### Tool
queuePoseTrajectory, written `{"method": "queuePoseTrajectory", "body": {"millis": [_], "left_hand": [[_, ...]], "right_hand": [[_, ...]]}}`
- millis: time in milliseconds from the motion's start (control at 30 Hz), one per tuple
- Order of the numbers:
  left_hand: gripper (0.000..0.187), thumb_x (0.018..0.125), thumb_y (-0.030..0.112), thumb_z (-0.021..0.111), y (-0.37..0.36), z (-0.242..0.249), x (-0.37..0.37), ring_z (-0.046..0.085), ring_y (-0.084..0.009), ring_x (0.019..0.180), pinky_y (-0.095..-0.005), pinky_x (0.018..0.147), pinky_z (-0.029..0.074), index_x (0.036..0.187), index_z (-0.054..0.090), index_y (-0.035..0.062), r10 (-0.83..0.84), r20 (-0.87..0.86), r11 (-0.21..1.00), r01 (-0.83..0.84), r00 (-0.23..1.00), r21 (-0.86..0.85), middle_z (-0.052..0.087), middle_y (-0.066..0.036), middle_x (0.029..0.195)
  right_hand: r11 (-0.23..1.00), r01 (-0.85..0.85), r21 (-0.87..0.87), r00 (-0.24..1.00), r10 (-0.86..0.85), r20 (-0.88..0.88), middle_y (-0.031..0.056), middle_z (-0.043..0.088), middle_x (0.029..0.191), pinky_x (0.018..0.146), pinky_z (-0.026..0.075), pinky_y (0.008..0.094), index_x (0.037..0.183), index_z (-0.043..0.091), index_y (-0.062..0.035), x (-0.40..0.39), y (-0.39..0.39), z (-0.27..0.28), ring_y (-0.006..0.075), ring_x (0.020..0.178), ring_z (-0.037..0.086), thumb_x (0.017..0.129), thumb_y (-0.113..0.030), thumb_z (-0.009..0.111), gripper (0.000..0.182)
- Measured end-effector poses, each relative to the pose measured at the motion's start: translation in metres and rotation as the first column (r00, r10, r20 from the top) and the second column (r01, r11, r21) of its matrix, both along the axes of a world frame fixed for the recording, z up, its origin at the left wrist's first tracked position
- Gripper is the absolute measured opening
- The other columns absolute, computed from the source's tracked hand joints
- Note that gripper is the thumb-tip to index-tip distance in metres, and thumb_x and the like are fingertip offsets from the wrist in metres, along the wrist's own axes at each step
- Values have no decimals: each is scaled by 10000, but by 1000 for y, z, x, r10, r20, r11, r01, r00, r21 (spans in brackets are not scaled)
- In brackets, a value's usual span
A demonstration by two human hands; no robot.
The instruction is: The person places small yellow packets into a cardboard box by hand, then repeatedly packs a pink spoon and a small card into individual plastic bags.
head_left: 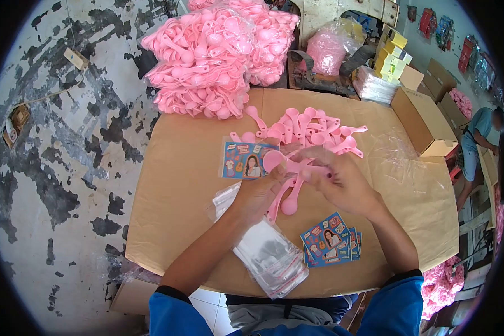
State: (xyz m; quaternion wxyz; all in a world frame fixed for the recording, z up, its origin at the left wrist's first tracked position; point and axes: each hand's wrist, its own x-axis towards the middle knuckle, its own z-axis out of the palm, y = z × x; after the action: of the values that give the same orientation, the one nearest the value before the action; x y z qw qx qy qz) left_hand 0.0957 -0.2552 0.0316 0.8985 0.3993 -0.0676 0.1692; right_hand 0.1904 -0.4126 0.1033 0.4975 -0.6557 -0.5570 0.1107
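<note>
Blue sleeves (391, 305) lead up to two bare hands around pink spoons (274, 161), above the brown-covered table (179, 185); the left hand (257, 193) pinches the spoons between thumb and fingers, a round bowl showing at its fingertips; the right hand (341, 182) is blurred, its fingers bent at the handle end, and whether they are closed on it I cannot tell; two more spoons (289, 205) show just below the grip, held or lying, unclear which; left of the grip lies a printed card (243, 161); nearer the body, a stack of clear bags (271, 252) and, to its right, overlapping cards (327, 241); just beyond the grip, a spoon heap (313, 129); farther off to the left, bulging spoon bags (201, 61); well right, an open carton (425, 123) and, past it, another person (479, 131).
</note>
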Motion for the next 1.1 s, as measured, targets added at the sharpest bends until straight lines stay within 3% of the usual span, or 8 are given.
{"method": "queuePoseTrajectory", "body": {"millis": [267, 400, 500, 633, 767, 900, 1000, 1100], "left_hand": [[661, 944, 385, 567, 19, 14, 3, 457, -245, 1265, -392, 1066, 393, 1427, 278, 39, 284, -75, 942, -263, 956, 209, 446, -142, 1360], [746, 891, 366, 654, 9, 10, 9, 425, -252, 1283, -386, 1040, 362, 1434, 284, 13, 331, -23, 886, -303, 943, 351, 435, -158, 1365], [770, 853, 371, 691, -4, 21, -7, 421, -272, 1282, -401, 1043, 357, 1416, 312, 7, 318, 369, 157, -432, 873, 888, 436, -184, 1355], [626, 876, 299, 673, -41, 21, -13, 528, -240, 1150, -367, 969, 416, 1360, 407, 5, 227, 193, 412, -274, 954, 869, 527, -169, 1246], [334, 950, 201, 584, -30, 48, -21, 571, -79, 865, -261, 734, 488, 1222, 560, 8, 182, -459, 703, 211, 870, 679, 624, -27, 989], [360, 967, 270, 567, -24, 40, -23, 573, -60, 763, -223, 611, 458, 1217, 558, 11, -58, -222, 578, 214, 973, 788, 636, -17, 987], [354, 984, 259, 533, -21, 45, -24, 598, -74, 821, -220, 670, 481, 1223, 549, -1, 125, -378, 668, 204, 917, 715, 653, -38, 1029], [314, 1021, 196, 437, -15, 30, -14, 648, -123, 917, -230, 707, 502, 1228, 544, -13, 188, -159, 805, -60, 969, 590, 659, -92, 1037]], "right_hand": [[899, 373, 230, 850, -431, 303, 41, 617, 745, 499, 378, 247, 898, 664, -43, 18, -65, 73, 64, 576, 499, 875, -61, 610, 62], [868, 497, -21, 768, -428, 477, -8, 523, 579, 467, 332, 250, 792, 660, -20, 2, -46, 65, 42, 504, 424, 858, -84, 651, 92], [873, 470, 131, 837, -488, 250, 1, 583, 580, 442, 304, 220, 781, 669, -11, 3, -38, 68, 20, 465, 410, 861, -104, 662, 123], [966, 259, -11, 949, -253, 187, 36, 658, 672, 461, 370, 222, 858, 676, -18, -23, -25, 61, 53, 499, 500, 887, -124, 634, 118], [887, 336, 317, 895, -405, 187, 51, 651, 864, 627, 433, 219, 1033, 646, -14, -2, -15, 53, 86, 778, 557, 899, -165, 633, 202], [977, 204, 62, 972, -210, 101, 33, 665, 872, 622, 455, 227, 1137, 623, -11, 17, -20, 43, 52, 757, 573, 872, -153, 679, 306], [989, 136, -50, 991, -137, -4, 72, 640, 750, 564, 450, 268, 1066, 665, -28, 26, -14, 27, 91, 629, 558, 855, -106, 669, 224], [982, 186, -13, 979, -184, 83, 64, 636, 740, 567, 466, 284, 983, 684, -44, 10, -9, 29, 138, 618, 572, 831, -70, 669, 156]]}}
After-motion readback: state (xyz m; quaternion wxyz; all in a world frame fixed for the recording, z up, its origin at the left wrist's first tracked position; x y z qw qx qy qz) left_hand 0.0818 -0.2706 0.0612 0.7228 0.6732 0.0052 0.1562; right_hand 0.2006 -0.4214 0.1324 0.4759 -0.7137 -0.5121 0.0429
